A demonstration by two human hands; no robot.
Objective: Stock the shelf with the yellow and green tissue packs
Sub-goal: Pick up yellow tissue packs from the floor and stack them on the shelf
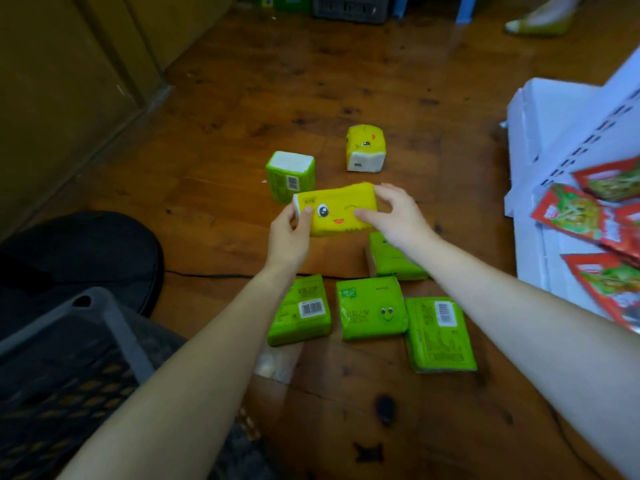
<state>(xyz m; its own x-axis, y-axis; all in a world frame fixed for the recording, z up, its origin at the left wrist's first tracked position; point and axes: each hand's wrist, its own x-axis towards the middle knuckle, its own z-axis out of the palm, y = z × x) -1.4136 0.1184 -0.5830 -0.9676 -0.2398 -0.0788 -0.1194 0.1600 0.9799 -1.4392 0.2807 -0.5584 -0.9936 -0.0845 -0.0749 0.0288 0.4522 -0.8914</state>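
Observation:
A yellow tissue pack point(337, 209) with a winking face is held above the wooden floor between both hands. My left hand point(289, 237) grips its left end, thumb on the front. My right hand point(394, 216) grips its right end. A second yellow pack point(366, 147) stands on end farther back. A green pack point(289, 174) stands on end behind the held one. Several green packs lie flat nearer to me, among them a barcode-up green pack point(301, 311), a green smiley pack point(370, 308) and a right green pack point(440, 334). Another green pack point(391, 259) lies partly under my right forearm.
The white shelf point(554, 140) stands at the right, with red snack bags point(595, 216) hanging on it. A dark plastic crate point(62, 358) sits at the lower left beside a black round object point(79, 251). A black cable point(207, 274) crosses the floor. A person's foot point(536, 24) is far back.

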